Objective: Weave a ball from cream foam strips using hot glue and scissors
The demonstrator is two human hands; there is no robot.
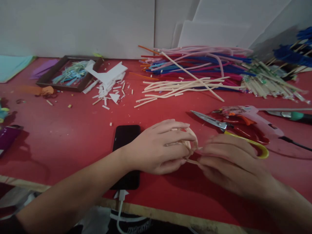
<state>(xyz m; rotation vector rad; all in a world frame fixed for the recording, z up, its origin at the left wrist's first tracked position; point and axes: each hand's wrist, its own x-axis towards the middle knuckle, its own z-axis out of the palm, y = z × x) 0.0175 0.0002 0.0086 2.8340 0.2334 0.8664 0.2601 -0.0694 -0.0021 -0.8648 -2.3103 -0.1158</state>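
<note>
We see left hand (163, 149) palm-down, wrist over phone (126, 136), fingers curled round cream strips (193, 161) just right of phone; right hand (229, 162), farther right, blurred, fingertips pinching 1 strip end.

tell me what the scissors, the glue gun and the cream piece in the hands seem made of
Scissors: grey, shiny blades suggest metal; yellow handle, evenly coloured, probably plastic.
Glue gun: pale pink shell, smooth with soft sheen, likely hard plastic.
Cream piece: matte and curved, so something bendable, perhaps fuzzy wire or foam; blur leaves it open.
</note>
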